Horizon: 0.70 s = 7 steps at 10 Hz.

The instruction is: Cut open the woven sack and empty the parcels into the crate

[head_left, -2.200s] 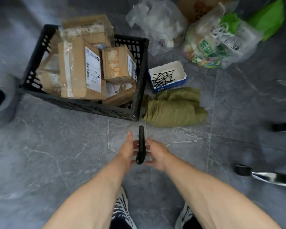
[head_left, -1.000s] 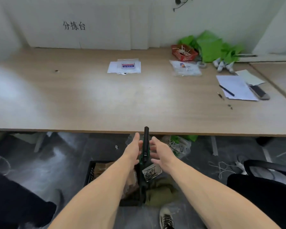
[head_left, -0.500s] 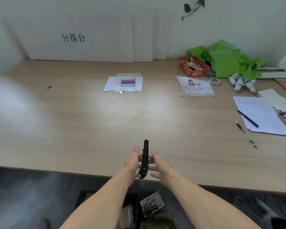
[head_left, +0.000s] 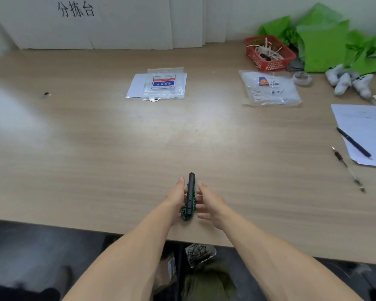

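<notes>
A black and green utility knife [head_left: 190, 195] is held just above the wooden table [head_left: 96, 166], near its front edge, blade end pointing away from me. My left hand [head_left: 176, 197] grips its left side. My right hand [head_left: 208, 202] presses spread fingertips against its right side. Below the table edge I see a strip of the black crate [head_left: 178, 270] with a parcel label [head_left: 171, 265] in it. The olive woven sack [head_left: 208, 285] lies folded on the floor beside the crate. Most of the crate is hidden by my arms and the table.
On the table lie a flat plastic packet [head_left: 163, 83], a clear bag [head_left: 269, 88], a red basket [head_left: 269, 54], green bags [head_left: 326, 44], white rolls [head_left: 345, 81], paper [head_left: 369, 131] and two pens [head_left: 354, 144]. A small box of nails [head_left: 199, 254] sits on the floor.
My view has lifted from the floor and crate up to the table. Both hands have carried the knife up and forward over the table's front edge.
</notes>
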Each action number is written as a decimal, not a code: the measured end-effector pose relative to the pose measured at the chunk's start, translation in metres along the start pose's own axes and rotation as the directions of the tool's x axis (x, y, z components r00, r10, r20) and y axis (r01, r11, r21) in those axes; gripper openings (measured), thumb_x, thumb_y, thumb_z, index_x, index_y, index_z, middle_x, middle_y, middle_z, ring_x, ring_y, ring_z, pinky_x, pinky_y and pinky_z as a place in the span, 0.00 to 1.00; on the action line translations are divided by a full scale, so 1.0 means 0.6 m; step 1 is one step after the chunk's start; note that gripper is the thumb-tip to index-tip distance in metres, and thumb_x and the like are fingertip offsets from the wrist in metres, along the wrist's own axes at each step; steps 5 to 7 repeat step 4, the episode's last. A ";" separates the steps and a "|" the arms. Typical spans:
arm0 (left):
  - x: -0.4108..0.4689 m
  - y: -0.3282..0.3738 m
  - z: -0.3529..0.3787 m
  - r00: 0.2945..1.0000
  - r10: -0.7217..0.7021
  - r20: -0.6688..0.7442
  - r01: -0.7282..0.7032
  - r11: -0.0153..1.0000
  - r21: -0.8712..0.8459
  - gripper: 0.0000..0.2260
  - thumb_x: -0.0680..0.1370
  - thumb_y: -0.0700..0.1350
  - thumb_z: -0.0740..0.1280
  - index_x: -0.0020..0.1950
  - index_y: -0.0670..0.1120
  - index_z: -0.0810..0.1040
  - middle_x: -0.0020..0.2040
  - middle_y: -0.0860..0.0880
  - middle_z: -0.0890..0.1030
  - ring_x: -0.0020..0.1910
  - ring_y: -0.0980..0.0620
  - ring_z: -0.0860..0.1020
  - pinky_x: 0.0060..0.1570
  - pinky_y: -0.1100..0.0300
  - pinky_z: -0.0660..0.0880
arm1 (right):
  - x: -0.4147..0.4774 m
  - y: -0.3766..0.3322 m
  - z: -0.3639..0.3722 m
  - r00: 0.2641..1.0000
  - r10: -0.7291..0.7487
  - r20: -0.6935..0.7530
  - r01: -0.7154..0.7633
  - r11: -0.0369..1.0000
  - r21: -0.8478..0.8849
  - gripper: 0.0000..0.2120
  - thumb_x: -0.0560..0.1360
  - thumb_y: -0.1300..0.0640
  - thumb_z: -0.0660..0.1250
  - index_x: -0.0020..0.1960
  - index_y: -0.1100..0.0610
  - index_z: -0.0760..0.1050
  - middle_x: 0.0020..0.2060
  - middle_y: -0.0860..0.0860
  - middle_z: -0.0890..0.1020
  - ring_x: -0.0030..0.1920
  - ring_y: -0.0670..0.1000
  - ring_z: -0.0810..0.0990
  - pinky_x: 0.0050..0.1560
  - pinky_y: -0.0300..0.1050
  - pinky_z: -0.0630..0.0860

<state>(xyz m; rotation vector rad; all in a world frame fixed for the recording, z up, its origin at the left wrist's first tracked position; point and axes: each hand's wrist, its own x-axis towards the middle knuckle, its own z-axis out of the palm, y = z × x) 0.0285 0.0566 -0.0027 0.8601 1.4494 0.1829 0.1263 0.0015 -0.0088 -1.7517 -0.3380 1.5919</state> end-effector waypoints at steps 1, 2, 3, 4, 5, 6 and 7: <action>-0.022 0.006 -0.010 1.000 0.014 -0.025 -0.012 0.998 0.062 0.23 0.83 0.61 0.51 0.59 0.47 0.77 0.56 0.47 0.77 0.61 0.46 0.75 0.62 0.54 0.68 | -0.009 -0.006 -0.004 0.997 -0.066 -0.047 0.058 0.987 -0.151 0.15 0.80 0.41 0.57 0.48 0.50 0.76 0.44 0.50 0.79 0.48 0.53 0.78 0.49 0.49 0.77; -0.044 0.010 -0.034 0.984 0.143 -0.105 -0.113 0.963 0.246 0.26 0.80 0.62 0.55 0.69 0.46 0.74 0.68 0.45 0.76 0.67 0.44 0.73 0.68 0.51 0.67 | -0.023 -0.010 -0.012 0.979 -0.197 -0.052 0.160 0.900 -0.406 0.13 0.80 0.44 0.58 0.53 0.49 0.78 0.48 0.51 0.81 0.54 0.56 0.78 0.57 0.51 0.75; -0.067 0.007 -0.062 0.915 0.385 -0.118 -0.246 0.766 0.593 0.23 0.81 0.55 0.59 0.73 0.46 0.71 0.71 0.45 0.74 0.70 0.45 0.71 0.70 0.52 0.66 | -0.046 -0.014 -0.015 0.953 -0.301 -0.042 0.193 0.704 -0.683 0.24 0.82 0.49 0.57 0.75 0.56 0.68 0.71 0.55 0.73 0.72 0.55 0.70 0.71 0.47 0.64; -0.103 0.007 -0.087 0.852 0.519 -0.070 -0.234 0.497 0.835 0.24 0.81 0.55 0.57 0.76 0.50 0.66 0.75 0.48 0.68 0.73 0.46 0.66 0.71 0.49 0.63 | -0.070 -0.010 -0.013 0.923 -0.383 0.017 0.225 0.506 -0.832 0.24 0.81 0.50 0.56 0.76 0.56 0.64 0.75 0.55 0.68 0.75 0.56 0.65 0.74 0.49 0.62; -0.103 0.007 -0.087 0.852 0.519 -0.070 -0.234 0.497 0.835 0.24 0.81 0.55 0.57 0.76 0.50 0.66 0.75 0.48 0.68 0.73 0.46 0.66 0.71 0.49 0.63 | -0.070 -0.010 -0.013 0.923 -0.383 0.017 0.225 0.506 -0.832 0.24 0.81 0.50 0.56 0.76 0.56 0.64 0.75 0.55 0.68 0.75 0.56 0.65 0.74 0.49 0.62; -0.103 0.007 -0.087 0.852 0.519 -0.070 -0.234 0.497 0.835 0.24 0.81 0.55 0.57 0.76 0.50 0.66 0.75 0.48 0.68 0.73 0.46 0.66 0.71 0.49 0.63 | -0.070 -0.010 -0.013 0.923 -0.383 0.017 0.225 0.506 -0.832 0.24 0.81 0.50 0.56 0.76 0.56 0.64 0.75 0.55 0.68 0.75 0.56 0.65 0.74 0.49 0.62; -0.103 0.007 -0.087 0.852 0.519 -0.070 -0.234 0.497 0.835 0.24 0.81 0.55 0.57 0.76 0.50 0.66 0.75 0.48 0.68 0.73 0.46 0.66 0.71 0.49 0.63 | -0.070 -0.010 -0.013 0.923 -0.383 0.017 0.225 0.506 -0.832 0.24 0.81 0.50 0.56 0.76 0.56 0.64 0.75 0.55 0.68 0.75 0.56 0.65 0.74 0.49 0.62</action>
